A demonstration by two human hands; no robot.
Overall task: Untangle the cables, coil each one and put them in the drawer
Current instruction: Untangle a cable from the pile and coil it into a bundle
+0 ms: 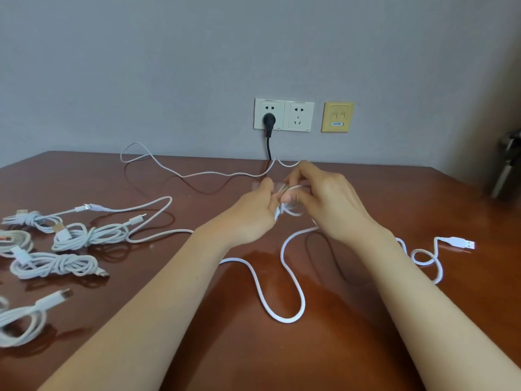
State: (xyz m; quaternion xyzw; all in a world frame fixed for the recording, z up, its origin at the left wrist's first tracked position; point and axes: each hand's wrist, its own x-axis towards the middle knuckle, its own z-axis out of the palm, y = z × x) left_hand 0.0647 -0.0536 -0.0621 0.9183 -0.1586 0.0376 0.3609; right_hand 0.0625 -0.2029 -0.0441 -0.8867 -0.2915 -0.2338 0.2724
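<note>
Landmark: double wall socket (283, 114), with a black plug (269, 119) in its left half.

1. Left hand (253, 213): in front of the socket and slightly left of it, above the counter (366, 348). Fingers (266, 186) are curled, grasping the white coil (290, 206).
2. Right hand (329, 201): in front of the socket and slightly right of it. Fingers (296, 176) are curled and pinching the same white coil from the other side.
3. White coil: a small, blurred bunch of loops held between both hands, straight in front of the socket.
4. Thin cable (197, 174): lies on the counter from the right fingertips, just below the socket, leftward to a raised loop.
5. Thick cable (290, 317): snakes over the counter nearer the person than the socket. Its USB plug (462, 244) lies off to the socket's right.
6. Bundles (53, 265): several wound white cables on the counter, far left of the socket and nearer the person.
7. Yellow plate (337, 117): on the wall just right of the socket.
8. Dark object (507, 165): far right of the socket, blurred; I cannot tell what it is.
</note>
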